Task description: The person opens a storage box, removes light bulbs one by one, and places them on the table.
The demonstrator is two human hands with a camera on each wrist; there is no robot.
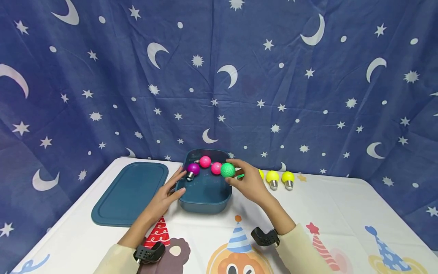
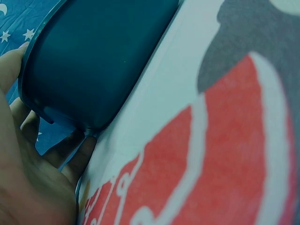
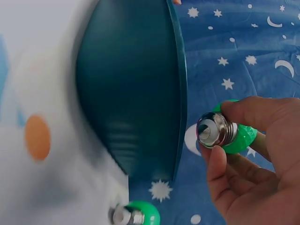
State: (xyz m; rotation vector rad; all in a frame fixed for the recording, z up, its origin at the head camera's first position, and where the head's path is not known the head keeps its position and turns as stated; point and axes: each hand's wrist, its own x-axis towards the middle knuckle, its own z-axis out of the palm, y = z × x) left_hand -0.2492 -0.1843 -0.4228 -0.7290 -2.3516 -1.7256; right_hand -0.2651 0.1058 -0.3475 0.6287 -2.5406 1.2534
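A dark blue plastic box (image 1: 203, 207) stands on the table, with a purple light bulb (image 1: 193, 168) and two pink light bulbs (image 1: 205, 161) lying inside. My left hand (image 1: 164, 196) rests at its left side, fingers fairly straight and spread along the rim; the left wrist view shows the fingers around the box's corner (image 2: 93, 70). Over the box's right rim, my right hand (image 1: 249, 182) pinches a green light bulb (image 1: 227, 170) between thumb and fingers. In the right wrist view the held bulb's silver screw base (image 3: 215, 130) faces the camera.
Left of the box lies a flat dark blue lid (image 1: 130, 194). Another green bulb (image 3: 145, 213) lies right of the box, partly hidden by my right hand in the head view. Yellow bulbs (image 1: 272, 178) stand in a row farther right. A starry blue curtain (image 1: 219, 95) hangs behind the table.
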